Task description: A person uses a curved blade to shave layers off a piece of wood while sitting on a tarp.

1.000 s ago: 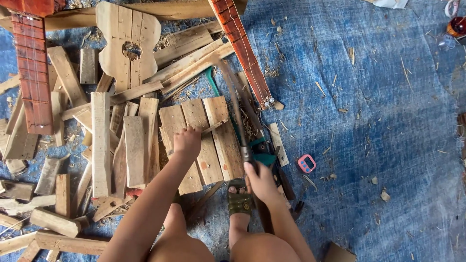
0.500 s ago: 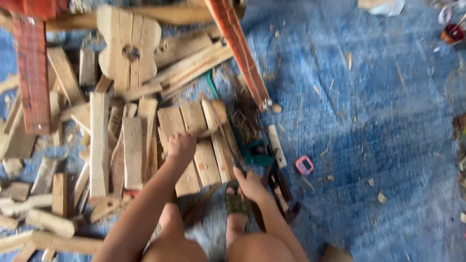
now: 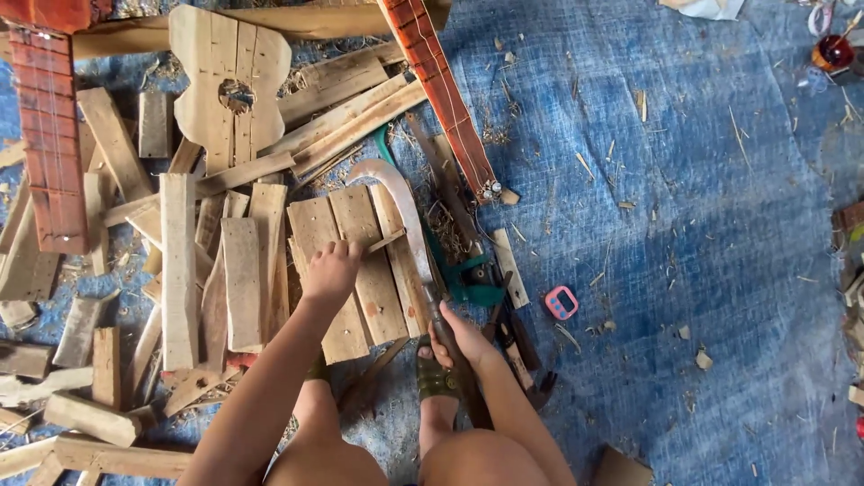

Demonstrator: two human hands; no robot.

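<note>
R hand (image 3: 461, 340) grips curved steel blade (image 3: 396, 202).

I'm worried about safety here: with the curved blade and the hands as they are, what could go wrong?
1. The left hand pins a thin wood sliver right beside the curved blade; a slip could likely catch fingers.
2. The right hand grips the blade's handle just above a sandalled foot, so a glancing cut might reach it.
3. The plank panel lies on loose scrap and may shift.
</note>
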